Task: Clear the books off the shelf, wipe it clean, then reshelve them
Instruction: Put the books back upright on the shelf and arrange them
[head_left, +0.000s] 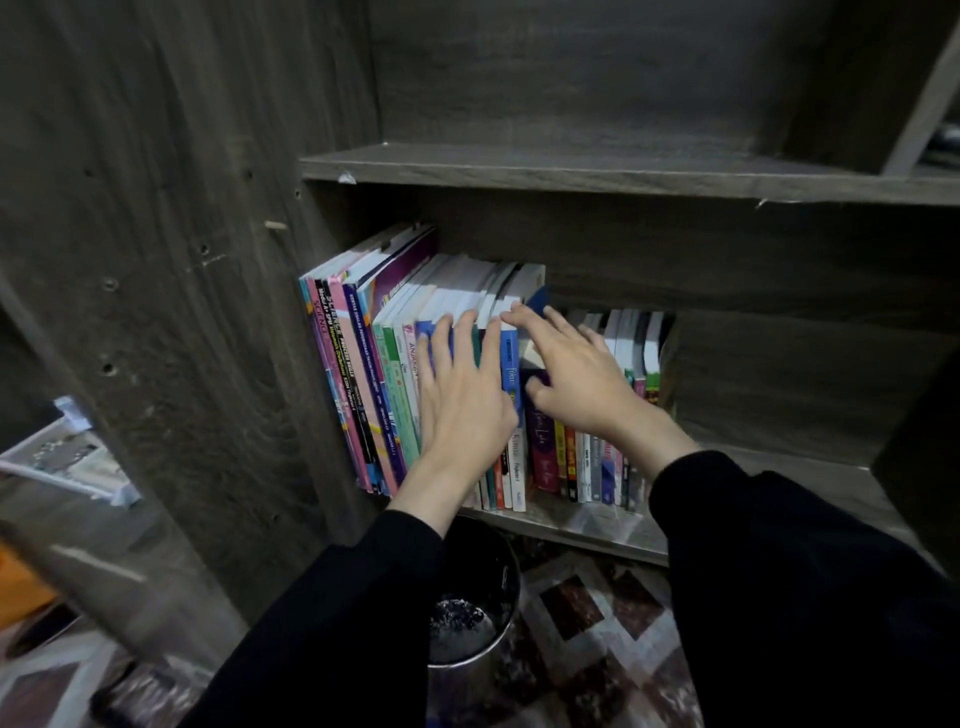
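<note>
A row of books (363, 374) stands upright on the lower shelf board (587, 525) of a dark wooden bookcase, tall workbooks at the left and shorter paperbacks (597, 467) at the right. My left hand (462, 395) lies flat with straight fingers against the spines of the taller middle books. My right hand (576, 369) reaches over the tops of the books just to the right, fingers spread and fingertips on their upper edges, thumb against a dark purple spine. Both arms wear black sleeves.
The shelf above (571, 171) holds nothing in view. The bookcase side panel (182, 312) stands at the left. A metal bin (472, 613) sits on the patterned floor mat (597, 623) below my left arm. Clutter lies at the far left.
</note>
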